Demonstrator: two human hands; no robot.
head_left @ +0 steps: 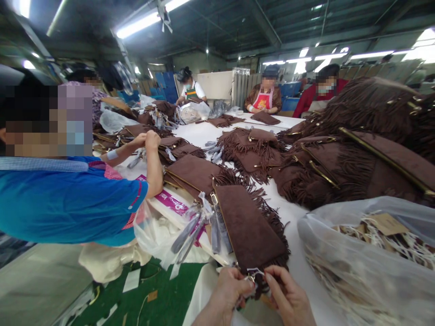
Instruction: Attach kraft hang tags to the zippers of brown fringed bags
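One brown fringed bag [253, 226] lies at the near edge of the bench [288, 212], its lower end at the worker's hands. I observe the left hand [231, 290], fingers pinched closed on a metal clasp [251, 277]. The right hand [288, 294] has its fingers closed on a white cord [256, 270] beside the clasp. Right of them, a clear plastic sack [321, 258] contains tan tags [387, 223].

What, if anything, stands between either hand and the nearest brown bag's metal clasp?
Nothing visible: the left hand grips the metal clasp at the near end of the brown bag; the right hand pinches a white string beside it.
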